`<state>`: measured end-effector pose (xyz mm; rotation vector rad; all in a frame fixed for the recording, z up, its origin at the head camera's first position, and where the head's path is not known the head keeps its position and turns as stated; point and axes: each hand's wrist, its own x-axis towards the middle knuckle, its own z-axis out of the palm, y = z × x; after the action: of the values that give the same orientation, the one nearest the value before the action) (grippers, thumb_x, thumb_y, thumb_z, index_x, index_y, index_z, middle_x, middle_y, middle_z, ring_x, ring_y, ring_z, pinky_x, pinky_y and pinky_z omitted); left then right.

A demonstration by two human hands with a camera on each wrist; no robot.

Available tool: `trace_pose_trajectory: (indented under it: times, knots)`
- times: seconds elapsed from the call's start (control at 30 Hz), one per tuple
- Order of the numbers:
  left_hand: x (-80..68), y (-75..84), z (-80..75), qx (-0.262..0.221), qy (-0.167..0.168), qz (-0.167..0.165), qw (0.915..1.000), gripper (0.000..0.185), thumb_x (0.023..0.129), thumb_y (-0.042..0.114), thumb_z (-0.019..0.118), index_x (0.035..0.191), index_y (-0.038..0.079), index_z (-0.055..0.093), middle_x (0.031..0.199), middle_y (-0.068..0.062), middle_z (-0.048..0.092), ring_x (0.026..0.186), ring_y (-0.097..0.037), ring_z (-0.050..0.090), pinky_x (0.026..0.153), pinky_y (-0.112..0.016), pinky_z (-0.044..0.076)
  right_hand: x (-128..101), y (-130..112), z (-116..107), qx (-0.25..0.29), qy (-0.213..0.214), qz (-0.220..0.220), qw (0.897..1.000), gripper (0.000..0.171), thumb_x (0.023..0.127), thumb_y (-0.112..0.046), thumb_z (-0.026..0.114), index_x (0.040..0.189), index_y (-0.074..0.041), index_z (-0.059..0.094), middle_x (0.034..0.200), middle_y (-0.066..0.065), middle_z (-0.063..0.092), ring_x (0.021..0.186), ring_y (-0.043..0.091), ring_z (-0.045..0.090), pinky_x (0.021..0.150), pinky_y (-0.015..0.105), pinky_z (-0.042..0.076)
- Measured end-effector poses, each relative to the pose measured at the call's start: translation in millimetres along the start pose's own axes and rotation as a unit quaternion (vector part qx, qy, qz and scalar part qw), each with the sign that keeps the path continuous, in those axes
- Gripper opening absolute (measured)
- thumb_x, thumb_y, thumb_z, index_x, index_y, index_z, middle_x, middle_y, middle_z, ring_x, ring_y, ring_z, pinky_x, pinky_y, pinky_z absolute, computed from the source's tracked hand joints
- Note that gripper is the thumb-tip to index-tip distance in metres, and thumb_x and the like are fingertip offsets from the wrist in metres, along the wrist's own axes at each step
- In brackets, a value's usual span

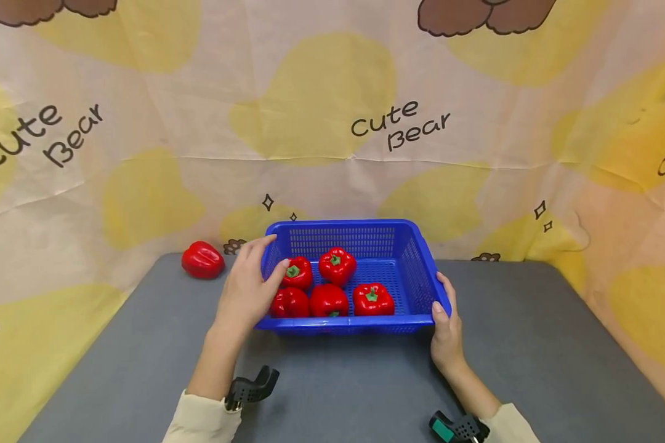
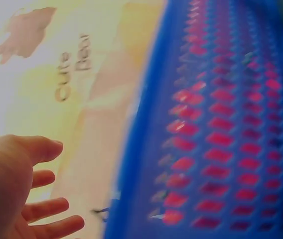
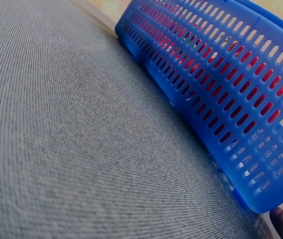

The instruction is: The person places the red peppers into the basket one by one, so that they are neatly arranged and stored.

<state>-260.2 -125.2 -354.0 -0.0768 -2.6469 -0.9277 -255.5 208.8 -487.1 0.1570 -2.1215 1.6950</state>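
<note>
While the left hand [image 1: 247,289] rests spread, straight fingers [image 1: 257,247] on the slotted blue plastic basket's [image 1: 366,322] left wall, the right hand [image 1: 446,326] curls round its right front corner. Beyond the fingertips, five glossy red bell peppers [image 1: 337,265] sit inside; a sixth [image 1: 202,260] lies apart, left, on the grey fabric desk [image 1: 532,369].

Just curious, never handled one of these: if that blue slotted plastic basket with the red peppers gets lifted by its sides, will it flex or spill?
The blue slotted plastic basket has thin perforated walls, so it may flex slightly. Five red peppers sit low inside, well below its rim, so spilling seems unlikely. They look smooth and rounded, so they could roll if it tilts.
</note>
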Motion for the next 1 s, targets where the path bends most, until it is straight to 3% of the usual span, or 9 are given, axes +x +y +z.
trace_pose_trajectory:
  times: [0.23, 0.4, 0.7, 1.0]
  knots:
    - [-0.4, -21.6, -39.7, -0.014, 0.100, 0.014, 0.9948, 0.055, 0.098, 0.027, 0.064, 0.150, 0.016, 0.048, 0.148, -0.016, 0.052, 0.129, -0.037, 0.054, 0.102, -0.063, 0.050, 3, -2, 2, 0.020, 0.003, -0.008, 1.000, 0.061, 0.098, -0.027, 0.031, 0.159, -0.023, 0.031, 0.159, 0.013, 0.040, 0.129, 0.011, 0.048, 0.099, 0.006, 0.039]
    - [6.4, -42.3, -54.2, -0.041, 0.154, -0.010, 0.9871, 0.053, 0.099, 0.030, 0.062, 0.148, 0.017, 0.050, 0.141, -0.017, 0.056, 0.125, -0.037, 0.057, 0.097, -0.061, 0.053, 1, -5, 1, 0.025, 0.009, -0.006, 1.000, 0.060, 0.098, -0.028, 0.031, 0.158, -0.023, 0.032, 0.158, 0.012, 0.041, 0.127, 0.002, 0.046, 0.101, 0.008, 0.037]
    - [12.9, -73.6, -50.9, -0.060, 0.160, -0.064, 0.9832, 0.053, 0.098, 0.028, 0.061, 0.148, 0.013, 0.050, 0.146, -0.017, 0.054, 0.129, -0.039, 0.053, 0.103, -0.061, 0.050, -8, -1, -2, 0.034, 0.009, 0.008, 0.999, 0.058, 0.101, -0.028, 0.029, 0.159, -0.025, 0.030, 0.158, 0.007, 0.039, 0.129, 0.005, 0.046, 0.100, 0.006, 0.040]
    - [18.7, -110.2, -47.4, -0.040, 0.180, -0.131, 0.9741, 0.058, 0.098, 0.031, 0.059, 0.152, 0.016, 0.045, 0.150, -0.016, 0.050, 0.134, -0.038, 0.048, 0.104, -0.061, 0.048, -1, -3, 4, 0.028, 0.003, 0.009, 1.000, 0.058, 0.101, -0.029, 0.029, 0.159, -0.027, 0.029, 0.160, 0.007, 0.037, 0.130, 0.004, 0.044, 0.101, 0.006, 0.039]
